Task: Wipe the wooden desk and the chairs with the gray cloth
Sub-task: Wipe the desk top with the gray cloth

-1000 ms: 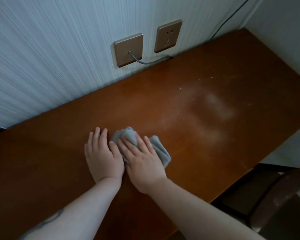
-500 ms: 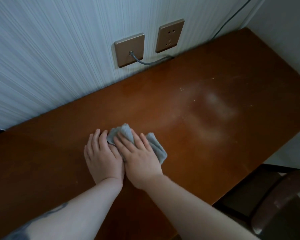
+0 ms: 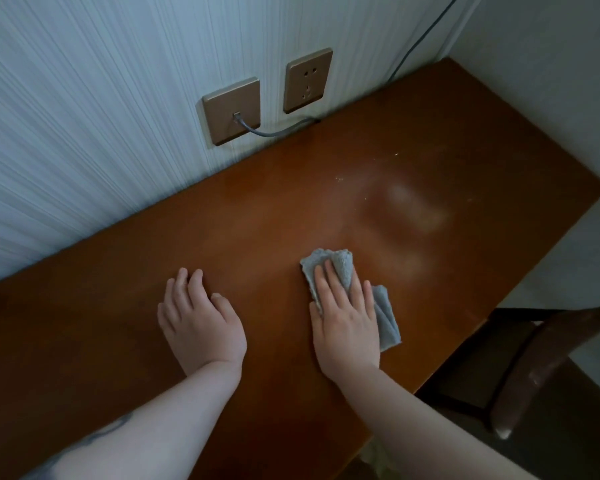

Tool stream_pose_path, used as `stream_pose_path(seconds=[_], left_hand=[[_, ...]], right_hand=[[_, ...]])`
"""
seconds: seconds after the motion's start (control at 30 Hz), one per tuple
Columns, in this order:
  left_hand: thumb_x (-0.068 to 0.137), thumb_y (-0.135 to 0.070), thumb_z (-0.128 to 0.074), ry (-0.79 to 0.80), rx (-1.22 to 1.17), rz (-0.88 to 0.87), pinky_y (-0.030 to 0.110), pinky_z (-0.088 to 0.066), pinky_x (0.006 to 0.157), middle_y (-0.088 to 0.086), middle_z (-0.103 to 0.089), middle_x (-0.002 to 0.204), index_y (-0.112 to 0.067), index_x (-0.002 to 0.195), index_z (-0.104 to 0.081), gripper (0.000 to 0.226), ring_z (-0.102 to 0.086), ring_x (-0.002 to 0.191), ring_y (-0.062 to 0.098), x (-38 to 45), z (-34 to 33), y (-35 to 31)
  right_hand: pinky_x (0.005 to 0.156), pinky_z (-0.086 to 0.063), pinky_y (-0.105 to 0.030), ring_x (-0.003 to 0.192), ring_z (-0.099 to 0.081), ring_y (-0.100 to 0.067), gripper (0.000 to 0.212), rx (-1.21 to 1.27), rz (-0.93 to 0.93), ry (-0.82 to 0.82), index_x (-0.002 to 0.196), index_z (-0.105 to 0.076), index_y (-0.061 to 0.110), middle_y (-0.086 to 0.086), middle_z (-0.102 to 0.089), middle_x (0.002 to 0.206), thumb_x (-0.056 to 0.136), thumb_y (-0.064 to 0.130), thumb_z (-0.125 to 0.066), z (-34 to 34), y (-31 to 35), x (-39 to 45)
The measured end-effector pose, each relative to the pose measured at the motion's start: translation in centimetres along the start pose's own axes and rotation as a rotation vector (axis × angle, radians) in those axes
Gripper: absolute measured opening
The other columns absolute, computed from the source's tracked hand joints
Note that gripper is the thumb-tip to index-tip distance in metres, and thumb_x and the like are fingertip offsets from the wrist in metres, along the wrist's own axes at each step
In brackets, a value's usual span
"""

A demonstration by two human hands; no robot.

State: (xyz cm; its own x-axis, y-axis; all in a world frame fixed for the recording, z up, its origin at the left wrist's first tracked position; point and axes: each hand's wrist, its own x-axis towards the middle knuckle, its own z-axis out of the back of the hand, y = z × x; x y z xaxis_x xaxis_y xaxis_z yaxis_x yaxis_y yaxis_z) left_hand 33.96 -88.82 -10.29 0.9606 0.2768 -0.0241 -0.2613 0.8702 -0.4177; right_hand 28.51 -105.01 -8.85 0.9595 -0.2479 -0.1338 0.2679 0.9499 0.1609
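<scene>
Fingers straight, the right hand [image 3: 345, 318] presses the gray cloth [image 3: 340, 268] flat on the wooden desk [image 3: 291, 188] (cloth bunched, poking out past the fingertips). Well apart, the left hand [image 3: 201, 322] rests palm-down on bare wood, holding nothing. A chair [image 3: 551, 368] stands by the desk's right end.

Home or hotel room: wooden desk [image 3: 291, 202], wall sockets [image 3: 308, 80], striped wallpaper [image 3: 84, 116], chair [image 3: 541, 372].

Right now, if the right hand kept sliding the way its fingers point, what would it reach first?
The right hand pushes the cloth across bare desk, through the pale patch. Nothing stands in the way; probably the wall comes first.
</scene>
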Motion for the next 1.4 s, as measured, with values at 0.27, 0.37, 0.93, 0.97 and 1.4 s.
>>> stream_pose_path(seconds=[0.27,0.37,0.93,0.97,1.4], left_hand=[[0.092,-0.011,-0.051,0.076,-0.055,-0.242,0.045,-0.012,0.119,0.005,-0.033,0.153,-0.015,0.138,-0.047,0.046,-0.021,0.144,0.022,-0.7,0.3,0.3],[0.093,-0.013,-0.052,0.151,-0.061,-0.330,0.042,-0.008,0.120,0.002,-0.029,0.155,-0.018,0.141,-0.045,0.049,-0.016,0.146,0.020,-1.8,-0.4,-1.3],[0.099,-0.029,-0.028,0.206,0.162,-0.418,0.045,-0.011,0.119,-0.003,-0.029,0.156,-0.025,0.146,-0.036,0.048,-0.016,0.146,0.019,-4.0,-3.5,-7.5],[0.098,-0.028,-0.028,0.187,0.160,-0.420,0.046,-0.013,0.119,-0.001,-0.032,0.154,-0.024,0.145,-0.039,0.048,-0.018,0.145,0.020,-4.0,-3.6,-7.5],[0.096,-0.028,-0.029,0.177,0.237,-0.511,0.052,-0.014,0.116,0.000,-0.034,0.153,-0.022,0.144,-0.041,0.049,-0.021,0.144,0.019,-4.4,-3.5,-7.7]], right_hand=[[0.120,0.008,-0.036,0.148,0.007,-0.018,0.054,0.049,-0.028,0.063,0.154,-0.003,0.033,0.014,0.001,0.161,0.104,0.042,-0.020,1.6,-2.8,4.6],[0.120,0.006,-0.037,0.148,0.008,-0.016,0.055,0.029,-0.267,-0.003,0.155,-0.001,0.031,0.012,0.003,0.161,0.104,0.043,-0.018,1.4,-4.7,0.0],[0.120,-0.002,-0.042,0.148,-0.011,-0.026,0.057,0.029,-0.497,-0.117,0.155,-0.013,0.023,0.004,-0.015,0.160,0.101,0.043,-0.014,0.7,-9.0,-2.1],[0.119,-0.005,-0.044,0.147,-0.016,-0.027,0.058,0.051,-0.452,-0.116,0.154,-0.020,0.021,0.002,-0.023,0.158,0.099,0.041,-0.018,0.5,-7.9,-2.8],[0.121,0.000,-0.043,0.149,-0.001,-0.026,0.058,0.101,-0.536,-0.116,0.155,-0.007,0.021,0.004,-0.009,0.162,0.103,0.042,-0.018,0.7,-9.4,-0.6]])
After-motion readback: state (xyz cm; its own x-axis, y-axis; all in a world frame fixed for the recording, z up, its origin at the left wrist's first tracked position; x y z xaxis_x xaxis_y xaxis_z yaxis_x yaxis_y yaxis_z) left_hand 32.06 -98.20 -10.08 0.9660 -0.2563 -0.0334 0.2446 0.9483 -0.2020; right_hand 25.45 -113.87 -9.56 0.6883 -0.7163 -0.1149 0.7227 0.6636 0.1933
